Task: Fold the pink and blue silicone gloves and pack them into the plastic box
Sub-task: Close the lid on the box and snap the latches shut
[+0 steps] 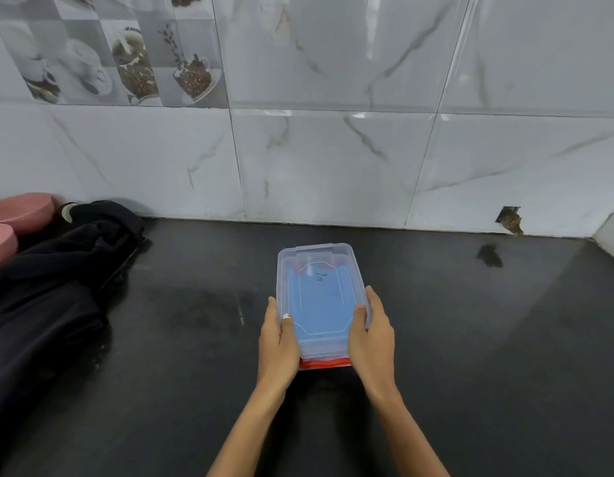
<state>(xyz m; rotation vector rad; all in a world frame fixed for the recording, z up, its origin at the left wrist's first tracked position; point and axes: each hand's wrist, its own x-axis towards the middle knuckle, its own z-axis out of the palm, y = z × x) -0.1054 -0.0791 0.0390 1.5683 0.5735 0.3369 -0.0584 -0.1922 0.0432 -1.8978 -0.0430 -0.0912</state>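
A clear plastic box [316, 259] with its lid on sits on the dark countertop [470, 339] in the middle of the view. Through the lid I see the blue glove [321, 308] lying flat on top. A strip of the pink-red glove [324, 363] shows under it at the box's near end. My left hand [278, 342] grips the box's near left corner, thumb on the lid. My right hand [371, 335] grips the near right corner the same way.
A heap of dark cloth [51, 287] covers the counter's left side. Two pink round containers [16, 215] stand at the far left by the wall. The tiled wall [333, 160] rises just behind the box, with a small broken hole [510, 220] at the right.
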